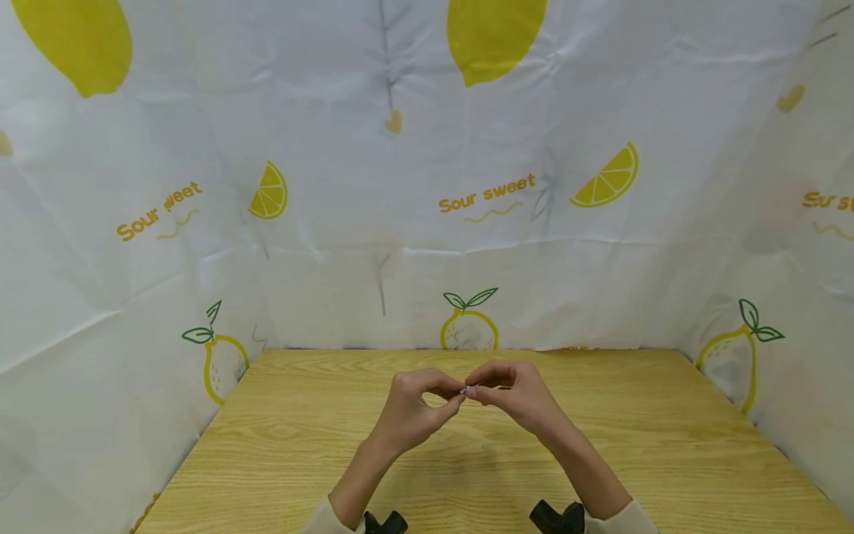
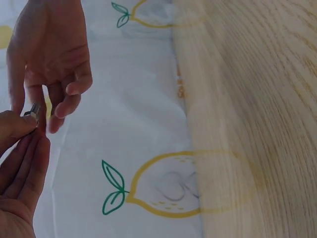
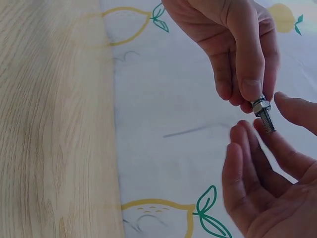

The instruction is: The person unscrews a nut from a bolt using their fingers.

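Observation:
A small metal bolt (image 3: 268, 121) with a hex nut (image 3: 261, 106) on its thread shows in the right wrist view. My left hand (image 1: 415, 408) pinches the bolt's upper end between thumb and finger, hiding that end. The threaded end points down toward my right hand (image 1: 523, 397). In the right wrist view, the right thumb (image 3: 298, 111) stands apart from the bolt, and the right index fingertip lies right by the thread. Both hands meet above the middle of the table in the head view.
Below the hands lies a wood-grain table (image 1: 300, 437). A white sheet (image 1: 333, 200) printed with lemons hangs behind it and along both sides. Black wrist-worn devices (image 1: 557, 517) show at the bottom edge, beside the light sleeves (image 1: 623, 517).

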### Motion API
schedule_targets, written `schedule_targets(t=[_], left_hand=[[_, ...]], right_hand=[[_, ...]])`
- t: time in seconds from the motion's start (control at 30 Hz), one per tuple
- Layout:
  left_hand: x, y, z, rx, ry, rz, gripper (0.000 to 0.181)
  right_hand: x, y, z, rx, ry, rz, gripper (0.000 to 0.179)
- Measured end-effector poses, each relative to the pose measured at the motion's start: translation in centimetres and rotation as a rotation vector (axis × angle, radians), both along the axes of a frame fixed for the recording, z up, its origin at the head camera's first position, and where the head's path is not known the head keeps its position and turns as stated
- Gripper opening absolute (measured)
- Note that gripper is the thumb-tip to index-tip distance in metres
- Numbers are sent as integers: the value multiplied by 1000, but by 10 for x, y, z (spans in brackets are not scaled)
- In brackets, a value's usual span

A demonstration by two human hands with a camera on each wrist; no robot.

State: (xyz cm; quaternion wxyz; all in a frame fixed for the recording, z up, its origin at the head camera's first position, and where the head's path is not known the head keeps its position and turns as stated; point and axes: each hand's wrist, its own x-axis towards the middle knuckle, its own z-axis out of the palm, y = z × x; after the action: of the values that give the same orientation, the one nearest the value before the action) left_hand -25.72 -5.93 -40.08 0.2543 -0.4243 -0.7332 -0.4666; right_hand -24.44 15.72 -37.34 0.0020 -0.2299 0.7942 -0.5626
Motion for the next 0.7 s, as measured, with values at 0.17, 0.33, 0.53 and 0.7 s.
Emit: schedule_targets(t=[0.17, 0.33, 0.53, 0.7], left_hand=[[-1, 0, 0, 0, 12, -4, 13], [0, 0, 1, -1, -12, -6, 13], [1, 0, 0, 4, -22, -8, 12], [0, 0, -1, 8, -13, -10, 14]], right_hand=[[-2, 1, 1, 58, -92, 44, 38], [-3, 2, 0, 59, -108, 71, 38], [-1, 2, 0, 17, -64, 63, 30], [0, 1, 0, 18, -7, 33, 25]])
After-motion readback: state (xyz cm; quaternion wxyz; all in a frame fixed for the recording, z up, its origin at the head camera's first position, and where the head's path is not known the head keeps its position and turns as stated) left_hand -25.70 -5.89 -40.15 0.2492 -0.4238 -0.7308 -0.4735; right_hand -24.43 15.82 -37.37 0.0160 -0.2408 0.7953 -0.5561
